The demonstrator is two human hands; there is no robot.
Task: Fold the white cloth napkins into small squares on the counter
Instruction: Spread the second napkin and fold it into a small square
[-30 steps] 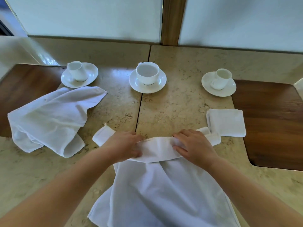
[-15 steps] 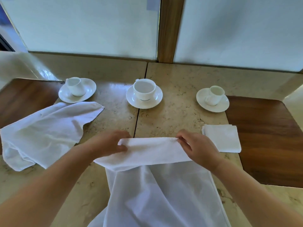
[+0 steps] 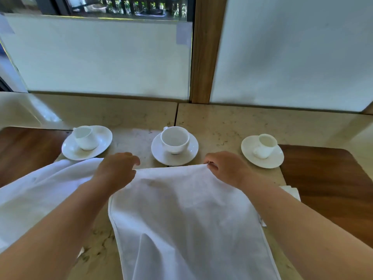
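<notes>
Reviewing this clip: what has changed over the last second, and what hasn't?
Both hands, left hand and right hand, carried the far edge of the napkin away from the person, toward the middle cup and saucer, opening out the narrow fold they had pressed down. The right hand pinches its corner; the left hand's grip is unclear. The three cups, the crumpled napkin and the folded square stayed put.

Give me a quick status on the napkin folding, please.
Both hands, left and right, pinch the napkin at its far edge. Middle cup close ahead. Loose napkin left.
</notes>
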